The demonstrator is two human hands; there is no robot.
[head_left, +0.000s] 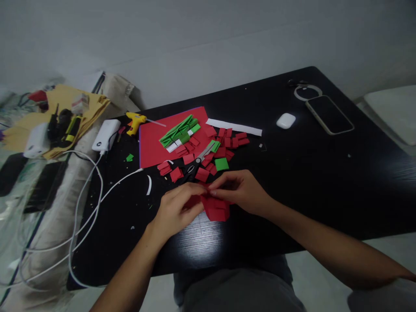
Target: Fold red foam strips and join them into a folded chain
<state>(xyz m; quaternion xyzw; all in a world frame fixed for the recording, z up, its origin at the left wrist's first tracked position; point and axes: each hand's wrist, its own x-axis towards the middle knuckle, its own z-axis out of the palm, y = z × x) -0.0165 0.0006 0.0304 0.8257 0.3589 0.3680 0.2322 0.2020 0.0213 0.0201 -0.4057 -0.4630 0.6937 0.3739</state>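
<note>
A folded red paper piece (pixel 217 210) is pinched between my two hands above the near part of the black table. My left hand (pixel 178 207) grips its upper left edge, fingers closed. From the right, my right hand (pixel 242 190) closes thumb and fingertips on its top. The fingertips partly hide the folds there. Just beyond lie black-handled scissors (pixel 198 161), tilted, among several small folded red papers (pixel 203 174). A green paper square (pixel 222 164) rests close to my right hand.
A red sheet (pixel 151 149) carries a green folded paper bundle (pixel 180 131). Behind stands a yellow glue gun (pixel 134 122). A white paper strip (pixel 234 126), earphone case (pixel 286 121) and phone (pixel 329 114) lie rightward. A white cable (pixel 100 190) loops along the left edge from a power bank (pixel 105 135).
</note>
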